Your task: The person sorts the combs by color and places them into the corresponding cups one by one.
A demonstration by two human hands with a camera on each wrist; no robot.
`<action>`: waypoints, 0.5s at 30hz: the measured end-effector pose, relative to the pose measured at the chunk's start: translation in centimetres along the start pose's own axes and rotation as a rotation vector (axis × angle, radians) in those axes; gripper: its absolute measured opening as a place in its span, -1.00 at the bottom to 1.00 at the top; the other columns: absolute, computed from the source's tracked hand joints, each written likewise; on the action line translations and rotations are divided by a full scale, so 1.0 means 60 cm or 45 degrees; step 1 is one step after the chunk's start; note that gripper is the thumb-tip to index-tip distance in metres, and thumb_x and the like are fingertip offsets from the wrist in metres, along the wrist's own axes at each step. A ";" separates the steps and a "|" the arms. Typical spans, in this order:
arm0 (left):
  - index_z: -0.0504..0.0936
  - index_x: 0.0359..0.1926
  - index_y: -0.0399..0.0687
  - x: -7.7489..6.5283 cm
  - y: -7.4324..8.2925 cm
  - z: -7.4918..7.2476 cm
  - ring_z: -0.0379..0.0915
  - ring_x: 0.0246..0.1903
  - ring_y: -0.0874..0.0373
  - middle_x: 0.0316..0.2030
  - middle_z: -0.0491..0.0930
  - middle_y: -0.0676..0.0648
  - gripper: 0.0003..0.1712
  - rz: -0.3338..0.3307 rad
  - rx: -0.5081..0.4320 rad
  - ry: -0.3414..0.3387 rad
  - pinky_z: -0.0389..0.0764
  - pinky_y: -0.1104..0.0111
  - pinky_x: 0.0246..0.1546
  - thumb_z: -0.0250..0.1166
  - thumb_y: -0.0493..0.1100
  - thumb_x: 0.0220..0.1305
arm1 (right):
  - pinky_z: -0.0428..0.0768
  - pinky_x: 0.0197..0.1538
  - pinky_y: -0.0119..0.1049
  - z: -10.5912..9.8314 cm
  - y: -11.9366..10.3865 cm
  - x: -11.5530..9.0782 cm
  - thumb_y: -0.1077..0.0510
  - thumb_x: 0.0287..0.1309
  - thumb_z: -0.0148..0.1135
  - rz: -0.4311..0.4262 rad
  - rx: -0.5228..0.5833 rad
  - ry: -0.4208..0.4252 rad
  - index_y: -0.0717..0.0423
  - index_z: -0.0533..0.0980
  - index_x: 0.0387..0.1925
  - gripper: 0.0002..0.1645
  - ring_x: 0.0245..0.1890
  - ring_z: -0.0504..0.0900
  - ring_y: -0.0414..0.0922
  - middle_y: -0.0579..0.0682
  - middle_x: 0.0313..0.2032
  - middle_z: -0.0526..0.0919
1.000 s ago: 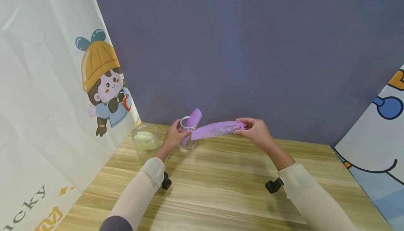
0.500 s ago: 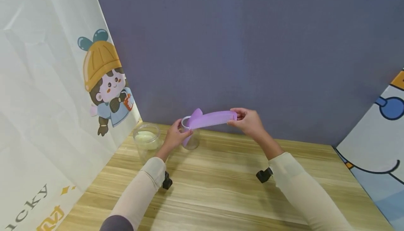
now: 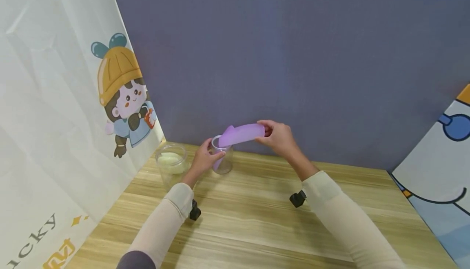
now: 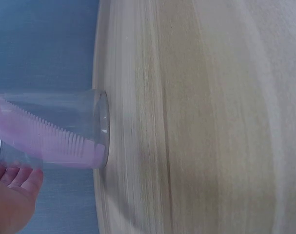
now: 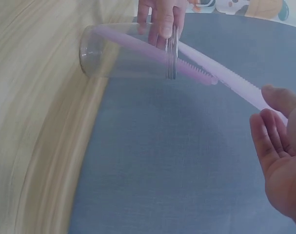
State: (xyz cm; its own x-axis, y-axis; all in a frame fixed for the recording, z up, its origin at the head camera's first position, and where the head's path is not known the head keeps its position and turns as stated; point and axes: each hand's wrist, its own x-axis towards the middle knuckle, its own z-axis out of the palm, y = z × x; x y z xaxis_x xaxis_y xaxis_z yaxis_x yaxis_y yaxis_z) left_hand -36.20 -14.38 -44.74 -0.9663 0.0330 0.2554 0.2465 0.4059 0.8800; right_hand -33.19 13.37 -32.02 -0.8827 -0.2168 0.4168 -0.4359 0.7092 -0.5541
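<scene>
A clear jar (image 3: 227,163) stands upright on the wooden table, steadied by my left hand (image 3: 202,159), whose fingers and thumb curl round its upper side. Inside it leans a purple comb (image 4: 55,141), teeth showing in the left wrist view and one end sticking out of the mouth. My right hand (image 3: 278,137) pinches a second purple comb (image 3: 245,133) by one end, right of the jar. This comb slopes down leftward, its far end at the jar's rim and overlapping the first comb's top. In the right wrist view, thumb and fingertips (image 5: 277,97) meet on the held comb.
Left of my left hand, a wider clear container (image 3: 161,177) holds a pale yellow-green item (image 3: 169,159). A dark blue-grey panel (image 3: 275,56) rises behind the table (image 3: 249,220). White printed panels (image 3: 47,97) border both sides.
My right hand has moved left and up, bringing the comb's far end to the jar's mouth. The comb has turned, so its teeth no longer show in the head view. My left hand stays put.
</scene>
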 end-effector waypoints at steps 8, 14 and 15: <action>0.33 0.45 -0.17 0.000 -0.004 0.000 0.49 0.28 -0.19 0.29 0.52 -0.29 -0.08 -0.009 -0.010 -0.005 0.59 0.01 0.29 0.55 -0.05 0.15 | 0.76 -0.20 -0.22 0.017 -0.015 0.006 0.13 0.08 0.56 -0.062 -0.038 -0.013 0.16 0.58 0.23 -0.34 -0.24 0.74 -0.05 0.13 -0.19 0.78; 0.30 0.47 -0.17 0.000 -0.004 0.000 0.52 0.25 -0.23 0.30 0.51 -0.31 -0.07 -0.007 -0.029 -0.008 0.63 -0.02 0.23 0.54 -0.05 0.16 | 0.77 -0.20 -0.22 0.029 -0.030 0.022 0.16 0.13 0.51 -0.093 -0.023 0.035 0.18 0.54 0.28 -0.33 -0.25 0.76 -0.06 0.13 -0.20 0.78; 0.30 0.47 -0.17 0.001 -0.004 0.000 0.52 0.24 -0.23 0.30 0.50 -0.33 -0.07 -0.003 -0.030 -0.008 0.63 -0.03 0.23 0.53 -0.05 0.17 | 0.77 -0.20 -0.22 0.031 -0.033 0.026 0.17 0.14 0.50 -0.099 -0.022 0.046 0.19 0.54 0.28 -0.34 -0.26 0.76 -0.06 0.13 -0.21 0.78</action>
State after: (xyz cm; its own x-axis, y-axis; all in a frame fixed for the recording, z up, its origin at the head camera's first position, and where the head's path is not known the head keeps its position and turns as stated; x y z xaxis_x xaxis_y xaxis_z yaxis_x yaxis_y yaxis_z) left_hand -36.29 -14.45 -44.93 -0.9672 0.0376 0.2511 0.2459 0.3847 0.8897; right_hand -34.04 10.38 -31.62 -0.8392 -0.2476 0.4841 -0.4995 0.7028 -0.5065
